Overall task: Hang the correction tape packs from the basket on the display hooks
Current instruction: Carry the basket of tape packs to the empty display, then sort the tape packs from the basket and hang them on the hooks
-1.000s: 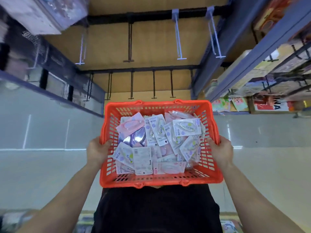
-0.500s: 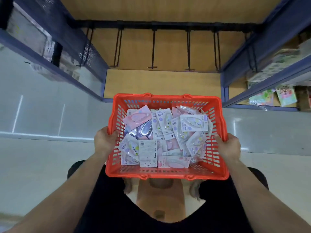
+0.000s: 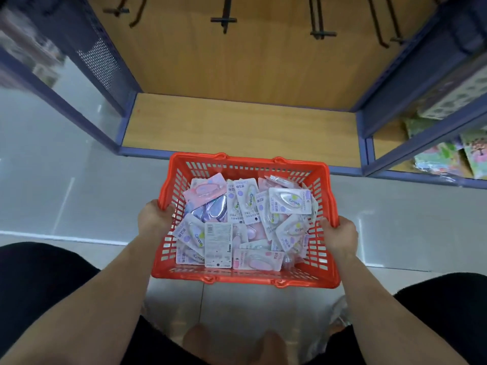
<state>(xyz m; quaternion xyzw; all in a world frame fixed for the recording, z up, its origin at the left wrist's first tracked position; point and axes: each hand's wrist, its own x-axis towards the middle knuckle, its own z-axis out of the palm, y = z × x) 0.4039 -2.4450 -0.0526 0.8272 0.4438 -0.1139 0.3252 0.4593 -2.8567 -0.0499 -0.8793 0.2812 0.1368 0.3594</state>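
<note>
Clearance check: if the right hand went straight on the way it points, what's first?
The right hand grips the right rim of the orange basket, so it meets that wall at once; correction tape packs likely lie just beyond.

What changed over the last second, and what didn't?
The basket has come down in front of the bottom shelf board; the hooks now sit at the frame's top. Unchanged: left hand and right hand grip its side rims, correction tape packs all inside.
</note>
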